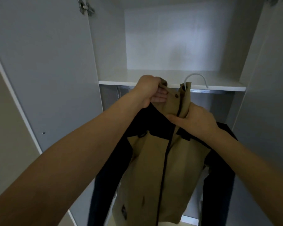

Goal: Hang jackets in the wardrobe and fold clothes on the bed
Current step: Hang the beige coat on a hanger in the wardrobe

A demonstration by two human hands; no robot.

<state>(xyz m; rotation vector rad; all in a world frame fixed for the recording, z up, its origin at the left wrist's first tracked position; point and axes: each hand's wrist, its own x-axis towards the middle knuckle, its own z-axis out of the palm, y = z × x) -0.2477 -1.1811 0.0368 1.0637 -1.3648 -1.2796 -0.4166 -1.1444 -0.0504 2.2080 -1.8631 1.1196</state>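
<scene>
A tan jacket with dark navy sleeves and shoulders hangs in front of me inside the open wardrobe. A white hanger hook sticks up out of its collar, in front of the shelf edge. My left hand grips the left side of the collar. My right hand pinches the front of the collar by the zip. The metal rail runs just under the shelf, behind the collar. Whether the hook rests on the rail cannot be told.
A white shelf spans the wardrobe above the rail, with a bare compartment over it. The left door stands open, hinge at its top. The right side panel bounds the space.
</scene>
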